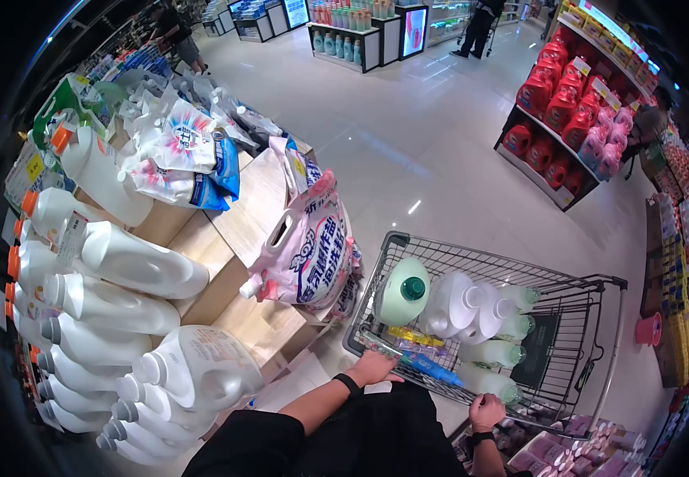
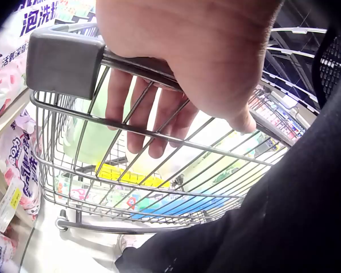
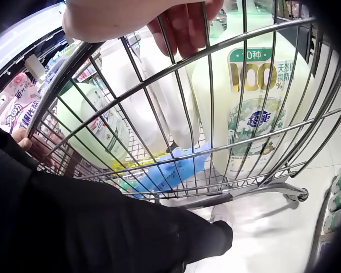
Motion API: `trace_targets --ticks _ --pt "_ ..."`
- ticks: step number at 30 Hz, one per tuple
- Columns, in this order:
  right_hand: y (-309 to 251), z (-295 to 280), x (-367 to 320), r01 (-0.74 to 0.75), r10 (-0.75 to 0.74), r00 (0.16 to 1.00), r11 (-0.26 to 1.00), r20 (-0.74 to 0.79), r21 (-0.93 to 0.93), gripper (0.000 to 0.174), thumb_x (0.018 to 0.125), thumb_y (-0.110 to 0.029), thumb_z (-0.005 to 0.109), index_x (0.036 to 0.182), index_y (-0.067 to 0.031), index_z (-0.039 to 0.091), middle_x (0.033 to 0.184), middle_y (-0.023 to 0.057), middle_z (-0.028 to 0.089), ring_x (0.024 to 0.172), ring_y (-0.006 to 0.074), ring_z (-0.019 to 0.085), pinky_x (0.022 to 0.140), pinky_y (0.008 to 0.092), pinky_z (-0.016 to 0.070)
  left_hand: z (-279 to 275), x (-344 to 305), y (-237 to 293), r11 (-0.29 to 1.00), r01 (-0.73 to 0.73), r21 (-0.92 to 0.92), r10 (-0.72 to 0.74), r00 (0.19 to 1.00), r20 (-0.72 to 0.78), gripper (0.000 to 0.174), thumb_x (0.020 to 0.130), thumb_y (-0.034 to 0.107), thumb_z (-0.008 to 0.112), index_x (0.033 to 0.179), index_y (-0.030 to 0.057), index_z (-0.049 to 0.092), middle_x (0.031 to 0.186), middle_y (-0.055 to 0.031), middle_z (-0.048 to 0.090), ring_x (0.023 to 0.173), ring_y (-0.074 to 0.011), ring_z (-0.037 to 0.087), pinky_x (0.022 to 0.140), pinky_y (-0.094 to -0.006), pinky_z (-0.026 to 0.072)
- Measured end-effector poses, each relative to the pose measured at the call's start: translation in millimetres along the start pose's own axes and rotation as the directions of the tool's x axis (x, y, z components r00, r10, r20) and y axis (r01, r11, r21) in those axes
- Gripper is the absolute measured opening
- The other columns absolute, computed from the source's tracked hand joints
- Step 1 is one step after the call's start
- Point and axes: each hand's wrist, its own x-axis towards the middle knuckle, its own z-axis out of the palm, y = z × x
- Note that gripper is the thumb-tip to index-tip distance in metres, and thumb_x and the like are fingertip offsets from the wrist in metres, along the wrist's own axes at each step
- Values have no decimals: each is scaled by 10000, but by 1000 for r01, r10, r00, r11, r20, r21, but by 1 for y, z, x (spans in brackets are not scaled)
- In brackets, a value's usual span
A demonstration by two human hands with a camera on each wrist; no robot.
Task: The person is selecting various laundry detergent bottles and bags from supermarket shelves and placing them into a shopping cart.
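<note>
My left hand (image 1: pixel 372 368) lies over the near side rail of a wire shopping cart (image 1: pixel 396 238). In the left wrist view its fingers (image 2: pixel 137 116) bend down inside the wires, with the thumb along the rail. My right hand (image 1: pixel 487 411) grips the same rail further right, fingers (image 3: pixel 185 28) hooked inside. The cart holds a pale green jug (image 1: pixel 402 290) with a dark green cap, white jugs (image 1: pixel 449 306) and several pale green bottles (image 1: pixel 491 354). A blue packet (image 1: pixel 433 370) and a yellow packet (image 1: pixel 414 337) lie low beside them.
At left, a wooden display (image 1: pixel 261 322) bears white detergent jugs (image 1: pixel 134 258), bagged refills (image 1: pixel 185 143) and a pink detergent bag (image 1: pixel 313 246) close to the cart. A shelf of red bottles (image 1: pixel 561 107) stands at far right. Stacked goods (image 1: pixel 682 262) line the right side. People (image 1: pixel 483 28) stand further off.
</note>
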Motion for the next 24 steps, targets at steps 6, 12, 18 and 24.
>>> trace_targets --ticks 6,12,18,24 --pt "19 3 17 69 -70 998 997 -9 -15 228 750 -223 564 567 -88 547 614 112 576 569 337 556 553 444 412 6 15 7 999 32 -8 -32 999 -6 753 817 716 451 1111 45 626 755 -149 666 761 -338 665 644 -448 503" --pt "63 -17 91 15 -16 998 1000 55 16 252 765 -244 576 567 -89 574 597 111 590 543 339 567 552 442 435 -21 93 34 998 47 33 -48 998 30 748 816 714 455 1201 91 606 786 -153 673 828 -346 659 764 -461 508" --pt "44 28 146 111 -112 992 993 51 34 243 770 -245 578 591 -82 599 608 115 609 553 346 584 540 452 444 -1 108 -11 994 102 -29 -104 990 -94 726 792 739 457 1209 172 634 819 -159 681 864 -370 650 813 -489 492" --pt "51 24 222 294 -298 948 954 112 51 252 793 -239 542 633 -61 621 681 130 625 635 334 612 604 450 470 -31 146 3 967 254 18 -249 958 -143 654 762 751 493 889 150 717 705 -132 656 710 -318 657 623 -429 497"
